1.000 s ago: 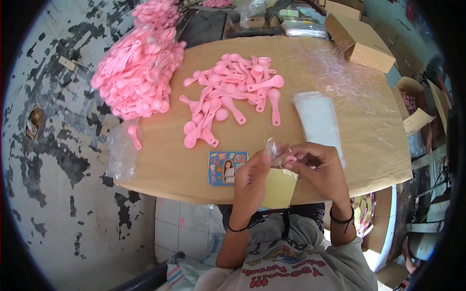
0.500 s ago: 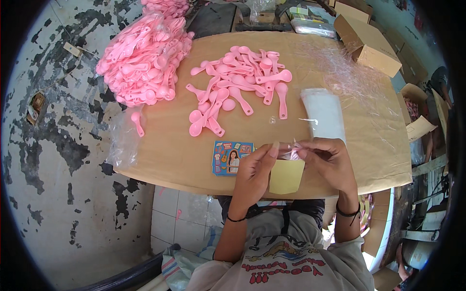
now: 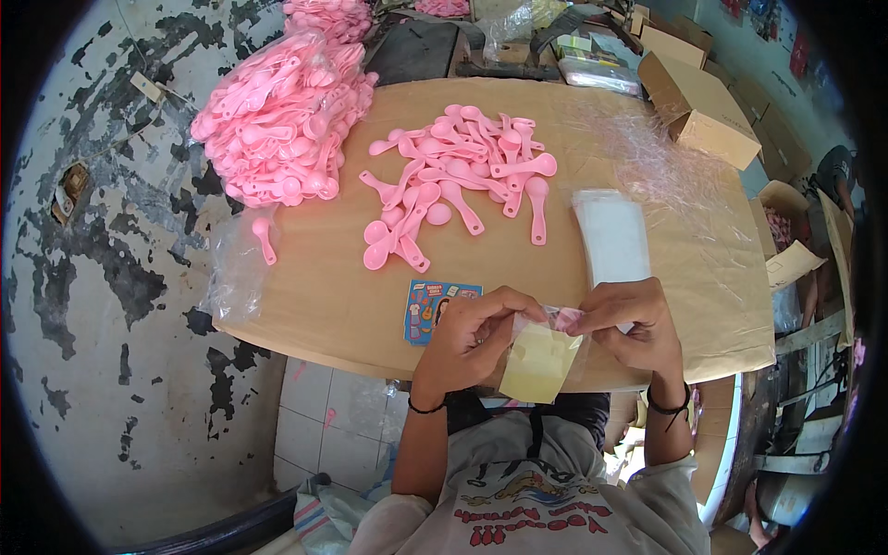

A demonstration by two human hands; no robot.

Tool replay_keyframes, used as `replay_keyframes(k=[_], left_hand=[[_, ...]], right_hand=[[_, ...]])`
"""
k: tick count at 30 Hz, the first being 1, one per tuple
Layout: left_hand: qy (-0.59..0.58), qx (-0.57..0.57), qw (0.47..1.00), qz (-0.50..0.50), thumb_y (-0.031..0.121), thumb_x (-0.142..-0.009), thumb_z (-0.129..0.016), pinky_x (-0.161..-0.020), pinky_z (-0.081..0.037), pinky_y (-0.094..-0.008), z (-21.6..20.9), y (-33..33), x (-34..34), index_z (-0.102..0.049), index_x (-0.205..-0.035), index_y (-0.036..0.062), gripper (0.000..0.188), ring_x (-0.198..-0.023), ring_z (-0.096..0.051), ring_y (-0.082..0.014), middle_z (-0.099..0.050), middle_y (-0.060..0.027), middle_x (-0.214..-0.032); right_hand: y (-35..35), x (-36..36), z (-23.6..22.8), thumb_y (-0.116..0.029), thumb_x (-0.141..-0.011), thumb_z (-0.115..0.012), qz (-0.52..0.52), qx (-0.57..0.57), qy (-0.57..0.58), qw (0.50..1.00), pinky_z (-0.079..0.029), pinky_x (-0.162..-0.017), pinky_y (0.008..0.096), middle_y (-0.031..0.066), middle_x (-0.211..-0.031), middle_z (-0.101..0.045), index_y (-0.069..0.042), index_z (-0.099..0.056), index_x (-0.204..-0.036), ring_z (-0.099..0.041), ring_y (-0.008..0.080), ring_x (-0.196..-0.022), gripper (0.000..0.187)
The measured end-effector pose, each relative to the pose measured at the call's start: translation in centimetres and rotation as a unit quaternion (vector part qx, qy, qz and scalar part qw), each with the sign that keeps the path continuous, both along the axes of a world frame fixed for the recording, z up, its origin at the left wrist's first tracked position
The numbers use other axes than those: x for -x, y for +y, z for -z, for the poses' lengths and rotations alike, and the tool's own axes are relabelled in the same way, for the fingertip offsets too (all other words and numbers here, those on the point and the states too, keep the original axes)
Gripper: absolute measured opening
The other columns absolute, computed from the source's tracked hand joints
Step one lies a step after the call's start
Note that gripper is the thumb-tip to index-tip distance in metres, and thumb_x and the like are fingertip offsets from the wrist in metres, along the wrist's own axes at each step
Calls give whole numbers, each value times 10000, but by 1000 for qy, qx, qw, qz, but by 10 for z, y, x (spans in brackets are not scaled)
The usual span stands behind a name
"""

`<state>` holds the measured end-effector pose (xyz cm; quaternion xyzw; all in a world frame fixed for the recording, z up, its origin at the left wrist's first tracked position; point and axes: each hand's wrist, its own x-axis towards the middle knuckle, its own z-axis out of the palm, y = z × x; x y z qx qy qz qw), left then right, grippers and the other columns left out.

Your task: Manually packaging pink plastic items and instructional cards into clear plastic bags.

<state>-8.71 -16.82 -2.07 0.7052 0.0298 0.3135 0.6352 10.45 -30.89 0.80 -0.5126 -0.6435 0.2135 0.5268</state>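
Between both hands, over the table's near edge, is a small clear plastic bag [image 3: 576, 356]. A pale yellow card [image 3: 536, 366] shows in it, and something pink sits near its top, partly covered by fingers. My left hand [image 3: 476, 335] pinches the bag's upper left side. On the other side, my right hand [image 3: 636, 319] grips the upper right corner between thumb and fingers. A blue illustrated card pack [image 3: 421, 310] lies beside my left hand, which partly covers it. Just beyond my right hand rests a stack of clear plastic bags [image 3: 613, 236].
Loose pink spoons [image 3: 458, 166] are piled mid-table. A big plastic bag of pink spoons [image 3: 277, 120] stands at the far left, with a single spoon [image 3: 264, 240] on plastic below it. Crumpled film [image 3: 638, 139] and a cardboard box [image 3: 698, 106] occupy the far right.
Both hands have come slightly nearer to me with the bag. The bag has tilted, its lower end swinging left, and the left hand now covers more of the blue pack.
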Motion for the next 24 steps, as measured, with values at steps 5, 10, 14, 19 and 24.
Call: replay_keyframes(k=[5, 10, 14, 19, 24], left_hand=[[27, -75, 997, 9, -65, -871, -512, -548, -401, -208, 7, 10, 0, -633, -994, -16, 179, -597, -528, -57, -643, -58, -792], [12, 10, 997, 77, -99, -822, -541, -730, -492, -215, 4, 18, 0, -599, -922, -26, 137, -836, -620, -104, -612, -75, -848], [118, -35, 992, 25, -65, -783, -675, -678, -523, -216, -3, 3, -5, -552, -893, 16, 183, -815, -624, -84, -585, -54, -819], [42, 9, 999, 17, -78, -757, -739, -668, -580, -262, 13, -12, -13, -527, -1015, 15, 346, -905, -650, -136, -622, -115, -996], [3, 123, 992, 43, -23, -850, -656, -804, -562, -321, 8, -25, -24, -544, -1160, -3, 331, -1043, -632, -231, -604, -197, -1205]], right_hand=[[1, -4, -11, 110, -650, -587, -16, -15, -65, 998, -487, -581, 313, 92, -740, -668, -63, -756, -891, -636, 216, -668, 342], [3, -3, -15, 108, -632, -569, -18, -13, -74, 997, -491, -589, 325, 108, -738, -655, -39, -728, -776, -633, 257, -683, 260], [1, -10, -11, 113, -651, -543, -14, -33, -130, 991, -506, -607, 324, 100, -793, -662, -17, -677, -835, -641, 235, -710, 262], [-19, 19, -7, 78, -802, -603, 131, 110, 164, 971, -537, -694, 268, 85, -908, -666, 25, -569, -1077, -650, 138, -778, 282], [-109, -4, 16, 54, -840, -667, 137, 190, 146, 961, -543, -758, 263, 96, -966, -677, 39, -609, -1066, -670, 153, -896, 234]])
